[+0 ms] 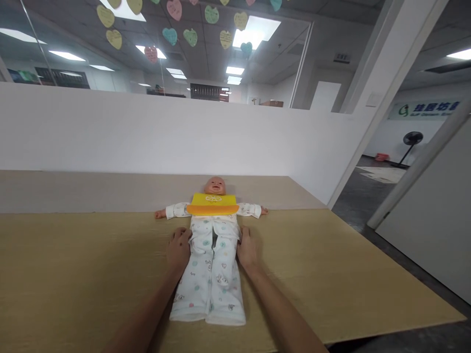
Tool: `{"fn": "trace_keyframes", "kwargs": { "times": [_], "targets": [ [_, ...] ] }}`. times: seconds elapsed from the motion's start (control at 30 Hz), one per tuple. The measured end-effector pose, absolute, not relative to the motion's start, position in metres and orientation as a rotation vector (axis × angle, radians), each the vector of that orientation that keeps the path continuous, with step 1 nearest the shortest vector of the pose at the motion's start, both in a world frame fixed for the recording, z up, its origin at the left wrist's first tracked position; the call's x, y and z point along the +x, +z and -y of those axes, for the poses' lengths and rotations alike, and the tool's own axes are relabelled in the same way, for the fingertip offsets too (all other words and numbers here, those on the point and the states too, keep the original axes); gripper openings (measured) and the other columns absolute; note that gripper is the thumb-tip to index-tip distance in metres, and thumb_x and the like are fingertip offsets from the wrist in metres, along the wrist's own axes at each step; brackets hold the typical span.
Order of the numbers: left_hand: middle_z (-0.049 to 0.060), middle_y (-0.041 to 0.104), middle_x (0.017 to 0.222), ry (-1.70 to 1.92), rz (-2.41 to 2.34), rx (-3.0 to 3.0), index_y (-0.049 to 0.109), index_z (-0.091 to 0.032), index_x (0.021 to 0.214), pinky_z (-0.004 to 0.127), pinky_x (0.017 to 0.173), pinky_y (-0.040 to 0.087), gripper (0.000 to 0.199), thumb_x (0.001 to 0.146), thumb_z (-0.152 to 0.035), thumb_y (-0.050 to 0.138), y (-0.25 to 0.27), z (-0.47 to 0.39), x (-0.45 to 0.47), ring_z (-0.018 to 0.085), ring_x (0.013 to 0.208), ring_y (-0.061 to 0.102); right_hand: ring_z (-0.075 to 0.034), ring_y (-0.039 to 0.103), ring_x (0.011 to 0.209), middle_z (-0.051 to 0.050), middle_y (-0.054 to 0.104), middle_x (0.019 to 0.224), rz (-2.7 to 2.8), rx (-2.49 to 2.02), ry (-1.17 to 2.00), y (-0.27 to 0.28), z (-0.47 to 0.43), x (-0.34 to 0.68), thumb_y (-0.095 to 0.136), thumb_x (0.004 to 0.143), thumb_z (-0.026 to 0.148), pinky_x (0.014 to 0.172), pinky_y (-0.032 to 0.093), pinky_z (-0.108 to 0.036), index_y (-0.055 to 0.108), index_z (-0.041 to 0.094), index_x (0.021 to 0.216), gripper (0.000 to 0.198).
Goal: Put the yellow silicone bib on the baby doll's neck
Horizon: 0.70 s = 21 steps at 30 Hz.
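Head view, lower middle of the frame: the white printed trousers (222, 274) are spread below the torso of a doll (215, 186), with their hems toward the bottom edge and no feet seen at them. Near the waist, the cloth is flanked by the two hands, set apart from each other. Its left edge is met by the fingers of the left hand (179, 246), its right edge by those of the right hand (247, 247); whether cloth is pinched by either cannot be told. Both sides are best worked evenly, it seems, with a light touch, so that the waist is kept level and creases near the dark gap between the legs are smoothed. The chest is covered by a yellow piece (213, 202), best left undisturbed. On either side, the arms are stretched out in printed sleeves (178, 210). All is borne by the wooden table (91, 279), backed by a white wall (165, 137); heart-shaped notes (211, 14) are seen along the top.
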<state>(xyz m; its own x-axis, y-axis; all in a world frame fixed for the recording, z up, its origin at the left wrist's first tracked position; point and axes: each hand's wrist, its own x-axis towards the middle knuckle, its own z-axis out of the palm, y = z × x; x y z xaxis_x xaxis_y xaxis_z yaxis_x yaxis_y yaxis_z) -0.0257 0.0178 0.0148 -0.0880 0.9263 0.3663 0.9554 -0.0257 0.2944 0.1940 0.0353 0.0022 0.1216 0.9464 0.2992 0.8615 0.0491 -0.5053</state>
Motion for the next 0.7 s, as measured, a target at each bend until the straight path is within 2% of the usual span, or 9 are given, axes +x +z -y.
{"fn": "trace_keyframes", "kwargs": {
  "times": [0.17, 0.33, 0.47, 0.57, 0.63, 0.7],
  "targets": [
    [0.011, 0.062, 0.107, -0.818, 2.221, -2.002, 0.061, -0.017, 0.094, 0.036, 0.084, 0.044, 0.021, 0.084, -0.011, 0.043, 0.013, -0.014, -0.029, 0.025, 0.101, 0.057, -0.025, 0.063, 0.091, -0.013, 0.063, 0.111, 1.822, -1.971, 0.117, 0.011, -0.031, 0.194, 0.049, 0.081, 0.009, 0.071, 0.041, -0.031, 0.053, 0.016, 0.12, 0.039],
    [0.009, 0.064, 0.1, -0.989, 2.298, -1.919, 0.055, -0.019, 0.09, 0.04, 0.086, 0.046, 0.017, 0.076, -0.011, 0.049, 0.011, -0.013, -0.033, 0.026, 0.098, 0.059, -0.03, 0.053, 0.108, -0.017, 0.062, 0.112, 1.886, -1.961, 0.004, 0.013, -0.033, 0.197, 0.054, 0.082, 0.015, 0.088, 0.037, -0.036, 0.061, 0.012, 0.11, 0.029],
    [0.009, 0.065, 0.096, -1.363, 2.308, -1.8, 0.053, -0.02, 0.089, 0.04, 0.084, 0.051, 0.012, 0.077, -0.022, 0.05, 0.008, 0.023, -0.038, 0.025, 0.096, 0.062, -0.031, 0.049, 0.114, -0.016, 0.06, 0.118, 1.802, -2.018, 0.075, 0.013, -0.034, 0.197, 0.052, 0.086, 0.023, 0.089, 0.036, -0.039, 0.06, 0.015, 0.114, 0.03],
    [0.004, 0.065, 0.08, -1.563, 2.092, -1.964, 0.054, -0.024, 0.081, 0.036, 0.072, 0.055, 0.012, 0.084, -0.033, 0.046, -0.006, 0.087, -0.04, 0.021, 0.077, 0.065, -0.032, 0.048, 0.115, -0.017, 0.059, 0.119, 1.792, -2.013, 0.116, 0.012, -0.035, 0.196, 0.05, 0.087, 0.025, 0.09, 0.036, -0.04, 0.059, 0.015, 0.116, 0.031],
    [0.004, 0.067, 0.087, -1.538, 1.807, -2.126, 0.061, -0.029, 0.087, 0.035, 0.075, 0.057, 0.015, 0.086, -0.031, 0.045, -0.021, 0.131, -0.038, 0.02, 0.081, 0.067, -0.032, 0.048, 0.115, -0.017, 0.06, 0.119, 1.793, -1.999, 0.119, 0.011, -0.036, 0.196, 0.051, 0.087, 0.025, 0.09, 0.036, -0.04, 0.059, 0.014, 0.116, 0.032],
    [0.004, 0.07, 0.098, -1.395, 1.544, -2.277, 0.065, -0.036, 0.102, 0.033, 0.077, 0.058, 0.026, 0.085, -0.024, 0.049, -0.035, 0.161, -0.032, 0.021, 0.087, 0.069, -0.031, 0.049, 0.115, -0.017, 0.06, 0.118, 1.789, -1.986, 0.108, 0.01, -0.038, 0.197, 0.051, 0.086, 0.025, 0.09, 0.036, -0.039, 0.059, 0.014, 0.115, 0.032]
  ]
}}
